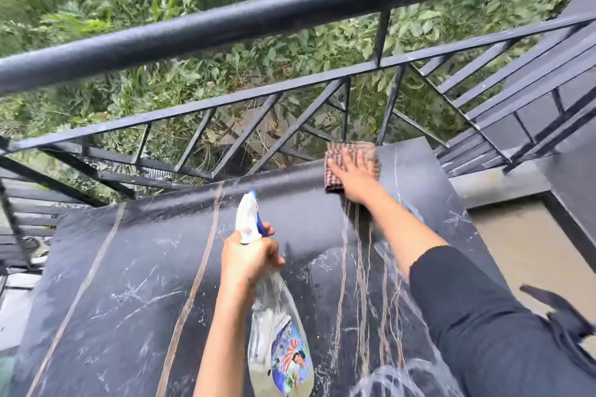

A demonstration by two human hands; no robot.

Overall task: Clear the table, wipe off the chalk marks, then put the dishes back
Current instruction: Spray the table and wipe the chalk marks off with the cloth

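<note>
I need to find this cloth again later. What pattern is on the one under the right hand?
Small red-and-white checks on the cloth, seen in the head view.

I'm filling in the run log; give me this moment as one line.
stage: wiping | right hand: pressing checked cloth on far table edge | left hand: gripping spray bottle | dishes: none visible

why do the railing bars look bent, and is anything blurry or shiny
Head view: wide-angle lens bows the railing; foliage at the left edge smears; soft daylight sheens the wet table; right hand on cloth and left hand gripping spray bottle stay fairly sharp.
</note>
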